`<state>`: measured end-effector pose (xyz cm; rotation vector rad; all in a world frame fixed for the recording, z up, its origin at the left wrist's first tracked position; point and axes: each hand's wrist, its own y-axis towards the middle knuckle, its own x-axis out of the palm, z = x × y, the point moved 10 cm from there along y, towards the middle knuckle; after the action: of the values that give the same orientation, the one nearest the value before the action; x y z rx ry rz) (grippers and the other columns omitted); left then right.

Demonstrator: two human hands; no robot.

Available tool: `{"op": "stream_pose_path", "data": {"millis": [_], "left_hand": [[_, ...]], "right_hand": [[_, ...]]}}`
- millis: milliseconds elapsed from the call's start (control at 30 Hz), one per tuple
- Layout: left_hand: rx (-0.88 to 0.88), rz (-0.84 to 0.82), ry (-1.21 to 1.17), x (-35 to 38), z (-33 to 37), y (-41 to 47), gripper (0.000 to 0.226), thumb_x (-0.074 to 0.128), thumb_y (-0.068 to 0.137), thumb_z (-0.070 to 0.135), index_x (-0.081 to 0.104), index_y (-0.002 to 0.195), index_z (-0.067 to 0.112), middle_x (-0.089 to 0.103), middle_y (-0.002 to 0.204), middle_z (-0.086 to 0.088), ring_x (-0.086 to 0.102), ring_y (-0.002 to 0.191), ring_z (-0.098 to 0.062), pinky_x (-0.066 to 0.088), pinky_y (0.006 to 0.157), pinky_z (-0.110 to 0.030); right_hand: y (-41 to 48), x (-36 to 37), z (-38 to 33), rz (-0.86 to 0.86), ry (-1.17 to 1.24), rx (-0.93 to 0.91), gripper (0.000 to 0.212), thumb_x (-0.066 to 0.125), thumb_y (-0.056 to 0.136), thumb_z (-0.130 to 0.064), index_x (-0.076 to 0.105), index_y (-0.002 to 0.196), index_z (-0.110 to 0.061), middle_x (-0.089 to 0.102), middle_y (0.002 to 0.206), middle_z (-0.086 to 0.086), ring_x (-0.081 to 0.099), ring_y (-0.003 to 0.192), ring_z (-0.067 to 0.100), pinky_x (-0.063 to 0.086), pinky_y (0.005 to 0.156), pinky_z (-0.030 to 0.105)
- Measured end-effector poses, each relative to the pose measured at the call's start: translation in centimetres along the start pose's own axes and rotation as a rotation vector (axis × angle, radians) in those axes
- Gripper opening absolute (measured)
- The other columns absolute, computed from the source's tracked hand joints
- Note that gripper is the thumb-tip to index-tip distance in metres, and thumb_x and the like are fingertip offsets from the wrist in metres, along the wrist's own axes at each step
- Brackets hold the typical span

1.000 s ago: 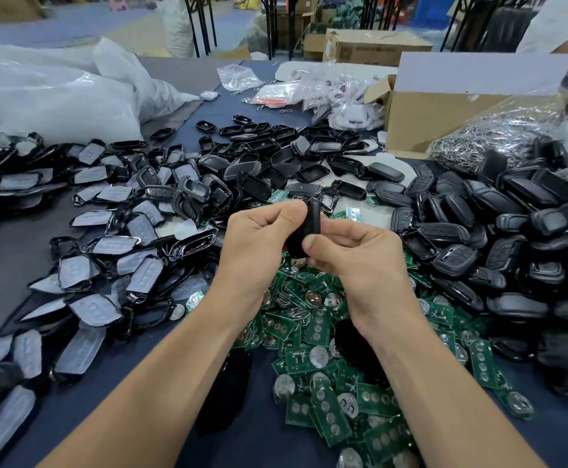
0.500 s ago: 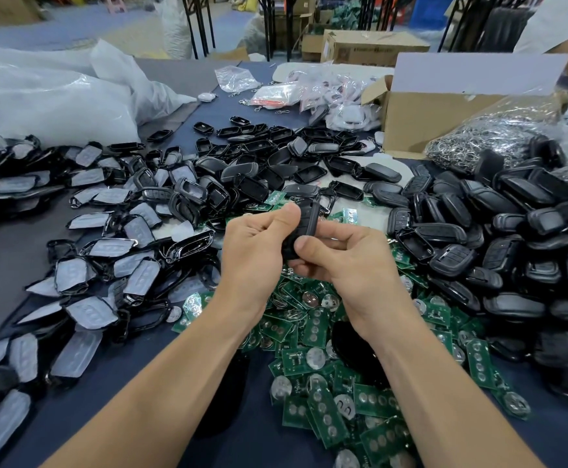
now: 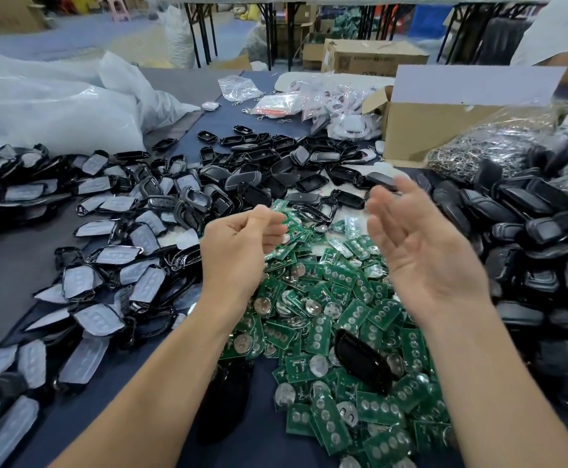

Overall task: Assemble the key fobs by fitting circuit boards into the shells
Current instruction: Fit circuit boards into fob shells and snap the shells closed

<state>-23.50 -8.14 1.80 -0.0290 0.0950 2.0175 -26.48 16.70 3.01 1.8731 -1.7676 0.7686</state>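
1. Hands are up over the desk, well apart from each other and touching none of the parts.
2. The left hand has its fingers curled in, thumb tip beside the index finger. The grip is closed, with nothing visible inside it.
3. The right hand has its palm turned towards the left hand and its fingers straight and spread. The grip is wide open and holds nothing. The fingertips are blurred.
4. Below and between the hands, the green circuit boards lie in a loose heap, many showing round silver cells.
5. One black shell lies on that heap, just beside the right forearm.
6. On the left, film-covered shells are spread over the desk, pale sides up.
7. Further back, between the two heaps, open black shells are scattered.
8. On the right, dark closed fobs are stacked in a big pile near the right hand.
9. At the back right there's a cardboard box, with a clear bag of metal rings just beside it.
10. At the back left, big white plastic bags sit on the desk.
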Motion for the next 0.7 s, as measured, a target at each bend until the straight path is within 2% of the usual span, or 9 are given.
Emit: {"op": "stream_pose_path", "data": {"millis": [100,200,300,400,500,567,633,667,700], "left_hand": [[0.03,0.037,0.008,-0.5,0.2,0.2,0.036,0.059,0.105,0.033,0.082,0.078,0.029,0.08,0.081,0.004,0.078,0.079,-0.013,0.06,0.078,-0.032],[0.072,0.085,0.047,-1.3,0.5,0.4,0.034,0.06,0.101,0.036,0.082,0.076,0.035,0.08,0.08,0.008,0.077,0.079,-0.009,0.061,0.08,-0.034],[0.093,0.125,0.101,-1.8,0.7,0.5,0.033,0.059,0.099,0.04,0.08,0.074,0.039,0.079,0.078,0.014,0.076,0.078,-0.003,0.062,0.081,-0.035],[0.132,0.138,0.187,-1.7,1.2,0.6,0.033,0.06,0.1,0.038,0.078,0.071,0.04,0.077,0.076,0.02,0.073,0.075,0.004,0.061,0.076,-0.03],[0.202,0.129,0.335,-1.3,1.6,0.3,0.035,0.059,0.096,0.043,0.078,0.072,0.026,0.076,0.07,0.007,0.059,0.052,0.002,0.056,0.063,-0.027],[0.228,0.092,0.489,-0.8,1.6,0.4,0.024,0.061,0.095,0.038,0.079,0.083,0.028,0.079,0.081,0.006,0.049,0.043,-0.006,0.053,0.057,-0.029],[0.212,0.013,0.573,0.0,1.3,0.4,0.021,0.066,0.095,0.027,0.08,0.109,0.036,0.074,0.127,0.01,0.062,0.071,0.012,0.057,0.083,-0.03],[0.21,-0.041,0.595,0.6,1.0,0.4,0.03,0.068,0.096,0.023,0.076,0.123,0.035,0.063,0.145,0.01,0.058,0.108,0.016,0.046,0.11,-0.028],[0.211,-0.09,0.631,1.1,0.8,0.4,0.038,0.068,0.097,0.021,0.071,0.133,0.032,0.055,0.154,0.01,0.041,0.138,0.009,0.026,0.12,-0.022]], "right_hand": [[0.3,-0.7,1.4,0.14,-0.285,-0.031,0.039,0.077,0.078,0.001,0.072,0.116,-0.008,0.08,0.095,0.009,0.077,0.085,0.02,0.061,0.075,0.025],[1.0,-0.2,0.9,0.194,-0.746,-0.172,0.032,0.071,0.087,0.005,0.078,0.103,-0.022,0.08,0.09,-0.006,0.075,0.082,0.006,0.059,0.073,0.019],[2.6,1.7,1.6,0.127,-1.213,-0.257,0.035,0.064,0.093,-0.008,0.076,0.118,-0.029,0.073,0.101,-0.021,0.064,0.07,-0.018,0.045,0.059,0.0],[5.2,3.3,4.2,-0.01,-1.49,-0.191,0.043,0.055,0.098,-0.013,0.064,0.139,-0.022,0.071,0.095,-0.01,0.055,0.044,-0.006,0.039,0.044,0.008],[6.5,4.7,6.7,-0.181,-1.812,-0.12,0.052,0.049,0.101,-0.01,0.051,0.151,-0.021,0.062,0.141,0.007,0.066,0.107,0.016,0.054,0.087,0.03],[6.4,5.4,7.0,-0.218,-1.922,-0.207,0.045,0.053,0.1,-0.008,0.062,0.142,-0.019,0.064,0.139,0.004,0.061,0.116,0.027,0.054,0.094,0.038],[6.0,5.0,6.2,-0.146,-1.843,-0.269,0.031,0.063,0.096,-0.012,0.074,0.121,-0.025,0.074,0.114,0.001,0.067,0.094,0.022,0.057,0.08,0.035],[5.7,4.2,5.6,-0.091,-1.752,-0.262,0.026,0.067,0.093,-0.016,0.075,0.115,-0.027,0.075,0.1,-0.002,0.067,0.083,0.017,0.056,0.073,0.031],[5.5,3.3,5.2,-0.051,-1.671,-0.248,0.025,0.071,0.092,-0.02,0.076,0.114,-0.029,0.073,0.09,-0.007,0.065,0.076,0.01,0.053,0.068,0.022]]}}
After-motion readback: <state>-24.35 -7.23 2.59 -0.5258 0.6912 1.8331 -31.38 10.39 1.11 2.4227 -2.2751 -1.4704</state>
